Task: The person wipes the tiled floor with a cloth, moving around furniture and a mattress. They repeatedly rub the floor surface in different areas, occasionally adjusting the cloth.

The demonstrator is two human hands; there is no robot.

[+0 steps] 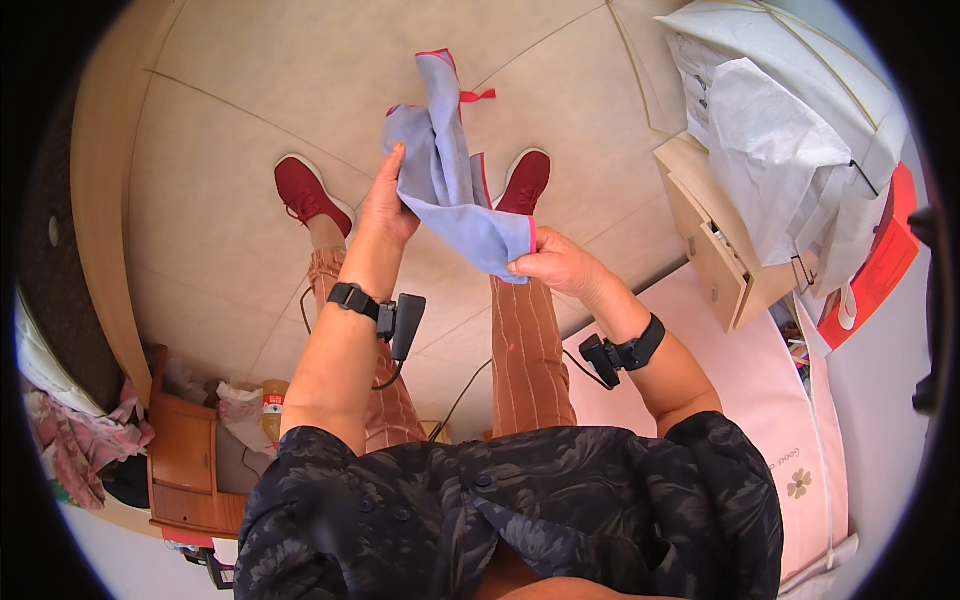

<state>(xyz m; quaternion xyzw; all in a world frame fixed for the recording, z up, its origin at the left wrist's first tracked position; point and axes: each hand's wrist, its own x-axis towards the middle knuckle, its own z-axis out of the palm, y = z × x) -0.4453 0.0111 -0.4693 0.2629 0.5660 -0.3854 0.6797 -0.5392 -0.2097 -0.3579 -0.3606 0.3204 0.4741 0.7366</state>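
Observation:
A light blue cloth (pixel 447 170) with red edging and a small red hanging loop is stretched between my two hands over the floor. On its left side, my left hand (pixel 388 205) grips it, thumb lying along the fabric and the other fingers hidden behind. The lower right corner is pinched by my right hand (pixel 556 263), thumb on top. The cloth's far end sticks up loosely, folded and creased. Each wrist wears a black strap with a small black device and a cable.
Below are tiled floor (pixel 225 200) and my red shoes (pixel 302 188). At right stand a small wooden cabinet (pixel 705 235), white bags (pixel 770 150), a red box (pixel 870 265) and a pink cover (pixel 690 350). A brown wooden cabinet (pixel 182 450) and a bottle (pixel 273 408) are at left.

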